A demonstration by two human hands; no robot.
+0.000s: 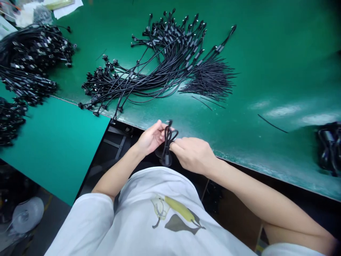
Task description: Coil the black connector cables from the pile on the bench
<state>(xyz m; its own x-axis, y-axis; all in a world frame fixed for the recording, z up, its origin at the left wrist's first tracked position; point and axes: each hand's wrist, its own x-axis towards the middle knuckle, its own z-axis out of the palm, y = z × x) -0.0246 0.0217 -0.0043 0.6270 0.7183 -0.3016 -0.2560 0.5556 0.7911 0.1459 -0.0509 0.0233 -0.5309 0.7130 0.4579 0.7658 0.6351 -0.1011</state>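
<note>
In the head view, we see the bare left hand (151,139) gripping the upper part of a small coil of black cable (167,144) between thumb and fingers. The bare right hand (194,153) is closed into a loose fist, its thumb and forefinger against the coil's side; we cannot tell what those fingertips pinch. The coil is held up between the two hands, at the near edge of a glossy green tabletop (266,64), just in front of a white T-shirt (133,220) with a yellow and grey print.

Beyond the hands we find a long, loose heap of black cables with small plugs at both ends (160,78), lying across the tabletop. Touching its right side is a fanned pile of thin black strips (213,78), with a few strips lying just below; another single black strip (273,123) lies well apart, farther right. At the right edge we make out a blurred dark bundle (330,145). On the left we see a thick mass of black cables with metal-tipped plugs (37,53), and below, a whitish round spool (28,215) beneath the level of the lighter green surface (61,142).
</note>
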